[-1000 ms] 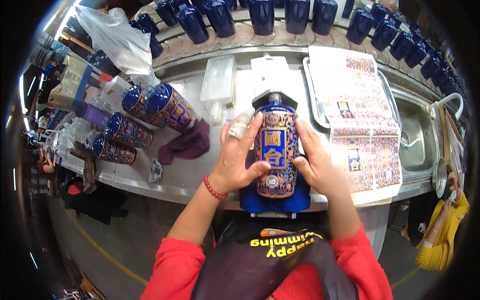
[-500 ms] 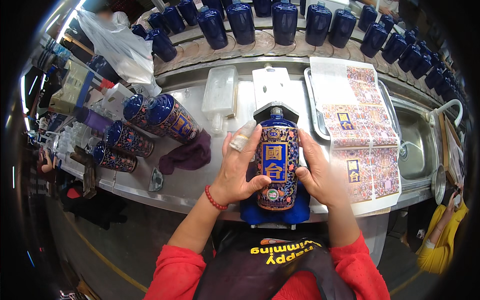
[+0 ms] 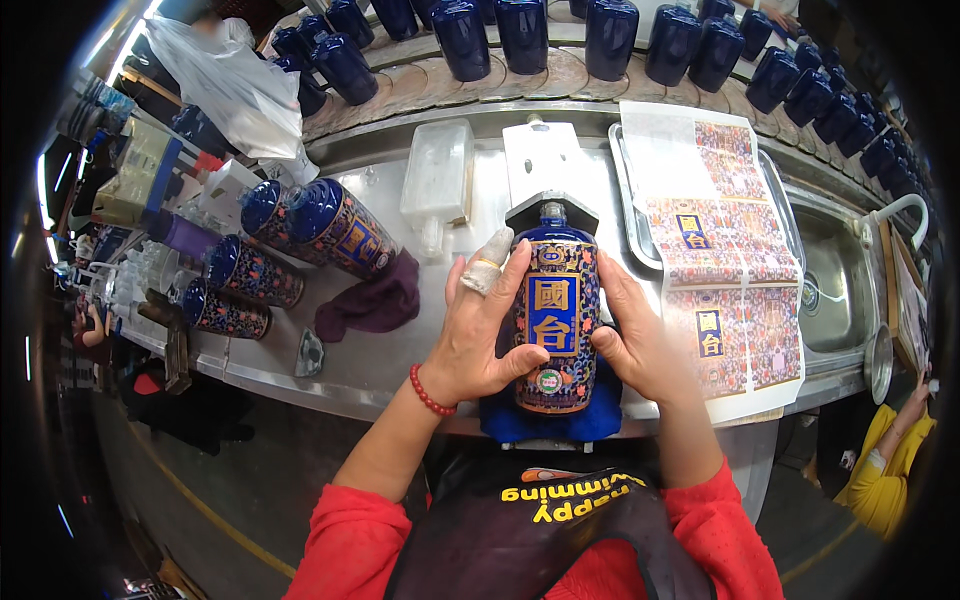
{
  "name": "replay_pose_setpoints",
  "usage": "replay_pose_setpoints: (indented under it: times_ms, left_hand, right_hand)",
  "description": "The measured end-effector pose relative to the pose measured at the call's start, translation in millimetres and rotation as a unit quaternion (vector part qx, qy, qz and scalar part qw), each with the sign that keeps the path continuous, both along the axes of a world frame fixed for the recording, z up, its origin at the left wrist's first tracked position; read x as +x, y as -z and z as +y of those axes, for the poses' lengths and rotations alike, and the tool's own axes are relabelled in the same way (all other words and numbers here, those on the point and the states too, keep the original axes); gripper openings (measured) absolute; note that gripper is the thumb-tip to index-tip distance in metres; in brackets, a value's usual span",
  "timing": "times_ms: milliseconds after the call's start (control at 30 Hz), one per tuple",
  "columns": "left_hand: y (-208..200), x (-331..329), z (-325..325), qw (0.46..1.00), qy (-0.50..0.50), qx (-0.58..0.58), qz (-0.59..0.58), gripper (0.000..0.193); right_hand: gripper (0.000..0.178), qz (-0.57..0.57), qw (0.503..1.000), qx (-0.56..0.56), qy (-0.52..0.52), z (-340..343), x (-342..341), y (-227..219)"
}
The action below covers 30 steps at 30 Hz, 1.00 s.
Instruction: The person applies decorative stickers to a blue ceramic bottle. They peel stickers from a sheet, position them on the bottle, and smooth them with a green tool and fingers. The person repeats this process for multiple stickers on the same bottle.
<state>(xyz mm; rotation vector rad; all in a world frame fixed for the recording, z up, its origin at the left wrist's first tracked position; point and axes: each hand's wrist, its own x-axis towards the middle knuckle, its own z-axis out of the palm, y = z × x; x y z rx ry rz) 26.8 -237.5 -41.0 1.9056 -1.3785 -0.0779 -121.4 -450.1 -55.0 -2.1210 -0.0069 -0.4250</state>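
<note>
A dark blue bottle wrapped in a flowered decal lies face up in front of me, its neck pointing away. Under its lower end is a blue padded cloth, and a grey metal bracket stands at its neck. My left hand grips the bottle's left side, thumb across the lower face; one finger wears a greyish-white wrap. Along the right side presses my right hand, with its thumb on the edge of the front. The bottle's underside is hidden.
Several decorated bottles lie at the left beside a purple cloth. A clear rectangular bottle lies behind. Printed decal sheets cover a metal tray near the sink. Plain blue bottles line the conveyor.
The plain blue bottles on the conveyor have shifted to the left. Both hands keep their grip on the decorated bottle with hardly any movement. The yellow-sleeved person at the right has moved an arm.
</note>
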Motion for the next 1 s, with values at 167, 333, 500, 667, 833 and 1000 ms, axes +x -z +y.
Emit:
replay_pose_setpoints:
  times_ms: [167,333,500,667,833,1000]
  left_hand:
    - [-2,-4,4,1.000,-0.002,-0.005,0.017,0.106]
    - [0,-7,4,1.000,-0.001,0.016,0.000,0.107]
    - [-11,-19,9,0.999,0.001,0.024,0.047,0.119]
    - [3,-60,29,0.995,-0.011,0.038,-0.096,0.130]
    - [37,-56,38,1.000,-0.012,-0.002,0.027,0.123]
    - [24,-37,36,0.996,0.012,-0.042,0.076,0.113]
  right_hand:
    - [0.082,0.007,1.000,0.023,-0.008,0,-5,1]
    - [0.083,0.005,1.000,-0.001,-0.025,-1,-5,4]
    - [0.086,0.011,0.999,0.021,-0.025,-4,-6,8]
    - [0.091,0.003,0.997,0.065,-0.033,-3,-11,7]
    - [0.089,-0.023,0.998,0.033,-0.039,1,-14,-3]
    - [0.082,0.003,1.000,-0.002,-0.005,5,-12,-17]
